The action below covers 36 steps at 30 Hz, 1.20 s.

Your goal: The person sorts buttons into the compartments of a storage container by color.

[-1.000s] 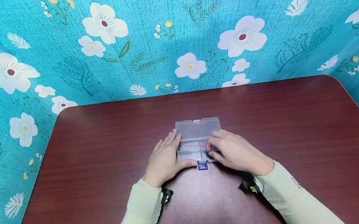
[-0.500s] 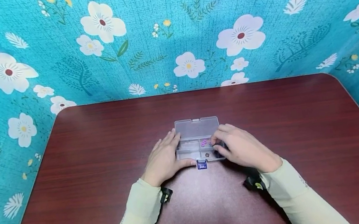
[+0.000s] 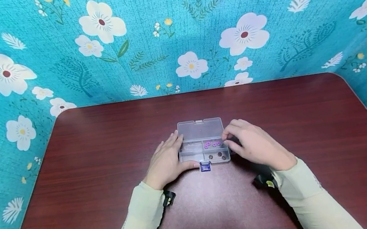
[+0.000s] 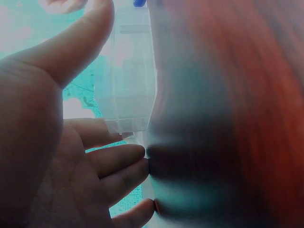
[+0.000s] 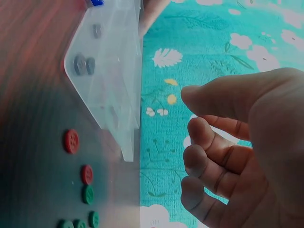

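A clear plastic compartment box (image 3: pixel 191 156) lies on the table with its lid (image 3: pixel 200 130) raised toward the back and its blue latch (image 3: pixel 205 166) at the front. Several purple buttons (image 3: pixel 214 144) sit in its back right compartment. Brown buttons (image 3: pixel 219 154) lie in the front right one. My left hand (image 3: pixel 164 163) holds the box, thumb along the front edge beside the latch and fingers at the left side. My right hand (image 3: pixel 257 144) hovers just off the box's right side, fingers loosely curled; in the right wrist view nothing shows between thumb and fingertips.
Red buttons (image 5: pixel 71 141) and green buttons (image 5: pixel 88 194) lie on the table beyond the box's right end, hidden by the right hand in the head view. Flowered turquoise cloth (image 3: pixel 185 31) hangs behind the dark red-brown table (image 3: pixel 118 132).
My right hand has drawn back rightward out of the box, uncovering the purple and brown buttons in the right compartments. My left hand keeps its place on the box.
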### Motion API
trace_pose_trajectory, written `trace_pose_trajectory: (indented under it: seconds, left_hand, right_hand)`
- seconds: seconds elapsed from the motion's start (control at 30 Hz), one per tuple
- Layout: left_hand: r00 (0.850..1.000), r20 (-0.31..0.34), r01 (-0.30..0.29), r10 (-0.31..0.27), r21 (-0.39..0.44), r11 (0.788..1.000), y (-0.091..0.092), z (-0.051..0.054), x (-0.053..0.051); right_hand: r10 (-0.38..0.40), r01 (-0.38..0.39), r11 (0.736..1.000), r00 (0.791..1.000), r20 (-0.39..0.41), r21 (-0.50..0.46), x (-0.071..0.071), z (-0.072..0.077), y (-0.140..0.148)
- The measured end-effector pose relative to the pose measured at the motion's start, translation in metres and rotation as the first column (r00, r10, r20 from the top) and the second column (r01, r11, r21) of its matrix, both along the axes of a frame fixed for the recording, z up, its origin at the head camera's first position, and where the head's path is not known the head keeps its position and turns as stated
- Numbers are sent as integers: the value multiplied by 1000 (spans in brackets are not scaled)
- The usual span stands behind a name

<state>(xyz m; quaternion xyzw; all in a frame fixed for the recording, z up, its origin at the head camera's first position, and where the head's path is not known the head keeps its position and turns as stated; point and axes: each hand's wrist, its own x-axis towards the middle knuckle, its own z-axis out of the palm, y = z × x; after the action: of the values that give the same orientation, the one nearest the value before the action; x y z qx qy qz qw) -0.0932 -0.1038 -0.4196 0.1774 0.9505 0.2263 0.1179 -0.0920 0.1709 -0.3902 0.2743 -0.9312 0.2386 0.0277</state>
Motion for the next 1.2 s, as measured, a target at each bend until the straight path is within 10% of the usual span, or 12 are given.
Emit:
trace_pose_trajectory:
  seconds: [1.2]
  left_hand:
    - [1000, 2, -7, 7, 4, 1000, -1, -1, 1]
  right_hand:
    - [-109, 106, 993, 992, 61, 51, 2, -4, 55]
